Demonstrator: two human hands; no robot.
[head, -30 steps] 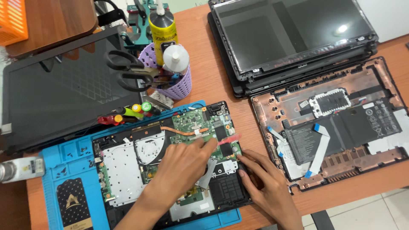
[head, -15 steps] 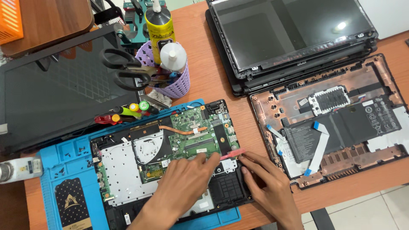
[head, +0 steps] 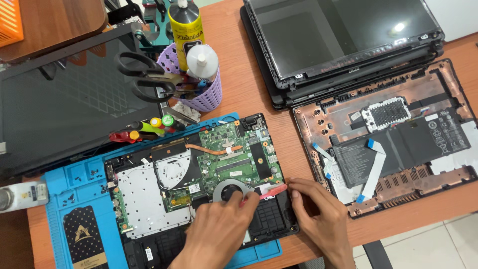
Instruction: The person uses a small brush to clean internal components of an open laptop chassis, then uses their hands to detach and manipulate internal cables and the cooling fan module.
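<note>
The left hand (head: 219, 229) grips a slim red pry tool (head: 266, 192), fingers closed round its near end; the tool's far end lies across the lower right part of the opened laptop base (head: 199, 184), just beside the round fan opening (head: 230, 189). The right hand (head: 318, 214) rests at the base's right edge, fingers curled and fingertips (head: 294, 185) touching the tip of the red tool and the casing rim; whether it pinches anything cannot be told.

The laptop base lies on a blue repair mat (head: 74, 199) near the front edge of the wooden table (head: 239, 84). Its green motherboard (head: 234, 154), a copper heat pipe (head: 211, 148) and a silver metal shield plate (head: 139, 199) are exposed. Small dark screws (head: 82, 174) lie scattered in the mat's trays.

Behind the base, screwdrivers with red, yellow and green caps (head: 144, 128) lie in a row. A purple basket (head: 204, 94) stands further back, holding black-handled scissors (head: 144, 74), a yellow bottle (head: 185, 30) and a white bottle (head: 201, 60). A dark laptop lid (head: 64, 104) lies to the left. To the right sits a second opened chassis (head: 388, 134), copper-toned inside, with a black battery (head: 413, 144) and blue-tipped ribbon cables (head: 371, 169). Stacked screen assemblies (head: 343, 40) occupy the far right corner.
</note>
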